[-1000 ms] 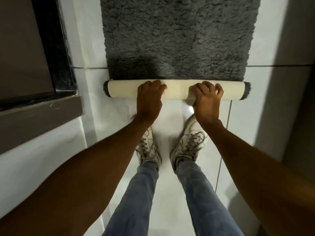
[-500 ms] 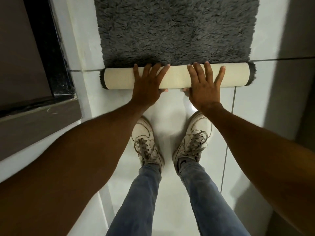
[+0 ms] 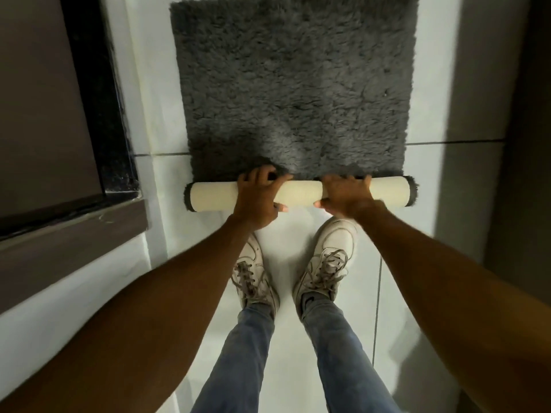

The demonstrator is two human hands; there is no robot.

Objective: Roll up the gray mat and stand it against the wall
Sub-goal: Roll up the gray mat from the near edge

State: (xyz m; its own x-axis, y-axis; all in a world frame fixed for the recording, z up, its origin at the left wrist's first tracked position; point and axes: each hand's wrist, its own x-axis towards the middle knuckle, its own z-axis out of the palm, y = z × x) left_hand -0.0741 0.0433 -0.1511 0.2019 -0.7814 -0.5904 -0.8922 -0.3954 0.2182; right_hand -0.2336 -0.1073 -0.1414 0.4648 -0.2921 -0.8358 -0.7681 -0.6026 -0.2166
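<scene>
The gray shaggy mat (image 3: 293, 84) lies flat on the white tile floor, running away from me. Its near end is wound into a roll (image 3: 299, 193) with the cream backing outward, lying crosswise just ahead of my feet. My left hand (image 3: 258, 198) wraps over the roll left of centre, fingers hooked over its far side and thumb under the near side. My right hand (image 3: 346, 194) grips the roll the same way right of centre. Gray pile sticks out at both ends of the roll.
A dark brown step or ledge (image 3: 68, 234) with a black edge strip (image 3: 101, 93) borders the floor on the left. A gray wall (image 3: 483, 84) rises on the right. My two white sneakers (image 3: 325, 263) stand on the tiles just behind the roll.
Both hands went from flat with spread fingers pushing on the roll to curled around it, gripping. The view tilted up, showing more of the flat mat.
</scene>
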